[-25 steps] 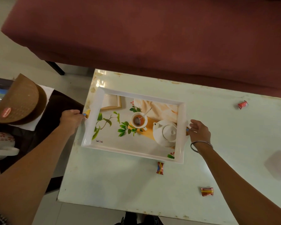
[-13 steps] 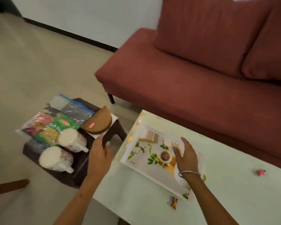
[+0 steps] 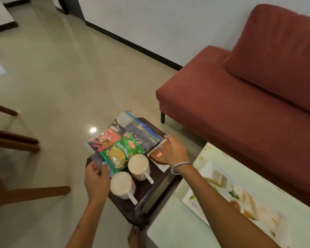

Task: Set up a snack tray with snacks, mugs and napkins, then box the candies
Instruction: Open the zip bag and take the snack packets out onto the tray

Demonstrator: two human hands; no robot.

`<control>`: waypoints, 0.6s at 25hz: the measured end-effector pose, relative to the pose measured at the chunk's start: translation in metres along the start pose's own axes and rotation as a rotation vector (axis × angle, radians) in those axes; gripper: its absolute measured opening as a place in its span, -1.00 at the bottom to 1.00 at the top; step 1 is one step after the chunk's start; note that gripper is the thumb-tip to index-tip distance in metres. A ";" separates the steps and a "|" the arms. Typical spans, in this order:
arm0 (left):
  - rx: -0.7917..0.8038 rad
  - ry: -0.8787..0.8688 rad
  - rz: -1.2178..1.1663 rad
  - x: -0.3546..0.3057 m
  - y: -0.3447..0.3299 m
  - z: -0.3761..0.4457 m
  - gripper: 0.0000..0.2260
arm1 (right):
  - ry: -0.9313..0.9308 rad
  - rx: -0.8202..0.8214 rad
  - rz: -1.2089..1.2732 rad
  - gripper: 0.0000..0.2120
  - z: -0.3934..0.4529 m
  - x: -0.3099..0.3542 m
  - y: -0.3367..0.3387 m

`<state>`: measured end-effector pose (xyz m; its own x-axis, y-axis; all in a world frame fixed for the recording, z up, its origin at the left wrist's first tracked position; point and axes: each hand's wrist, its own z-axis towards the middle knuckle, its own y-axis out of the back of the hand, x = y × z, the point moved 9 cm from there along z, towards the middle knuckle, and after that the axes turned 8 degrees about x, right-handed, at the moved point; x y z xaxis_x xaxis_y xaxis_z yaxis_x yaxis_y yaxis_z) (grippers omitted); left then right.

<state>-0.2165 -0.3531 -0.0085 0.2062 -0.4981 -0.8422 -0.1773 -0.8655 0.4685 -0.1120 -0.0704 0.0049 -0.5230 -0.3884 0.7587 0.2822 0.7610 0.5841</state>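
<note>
On a dark side table (image 3: 151,191) lies a clear zip bag (image 3: 141,134) of snack packets, with a green soya sticks packet (image 3: 123,151) on top. Two white mugs (image 3: 138,165) (image 3: 121,183) stand beside it. A brown half-round box (image 3: 157,156) rests on a white napkin (image 3: 162,167). My left hand (image 3: 96,182) is at the bag's near corner, fingers apart. My right hand (image 3: 174,151) hovers over the brown box, fingers spread, holding nothing. The printed white tray (image 3: 186,200) sits on the pale green table (image 3: 177,230) to the right, blurred.
A red sofa (image 3: 240,113) stands behind the pale table and side table. Wooden chair legs (image 3: 16,140) stretch across the tiled floor at the left. A bare foot (image 3: 134,237) shows below the side table's near corner.
Both hands let go of the tray and moved left over the side table. My view swung left and up, so the tray now sits at the lower right.
</note>
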 end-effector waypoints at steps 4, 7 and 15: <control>0.102 0.230 -0.028 0.038 -0.006 0.062 -0.57 | -0.050 0.150 -0.083 -0.44 0.074 0.014 -0.053; 0.173 0.353 -0.057 0.066 -0.022 0.093 -0.49 | -0.147 0.188 -0.148 -0.32 0.122 0.001 -0.076; 0.240 0.533 -0.261 0.108 -0.041 0.118 -0.72 | -0.498 0.116 -0.050 -0.40 0.158 -0.055 -0.094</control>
<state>-0.3005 -0.3651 -0.1500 0.7110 -0.2842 -0.6432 -0.2542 -0.9567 0.1417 -0.2373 -0.0382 -0.1371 -0.8612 -0.1527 0.4848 0.1709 0.8112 0.5592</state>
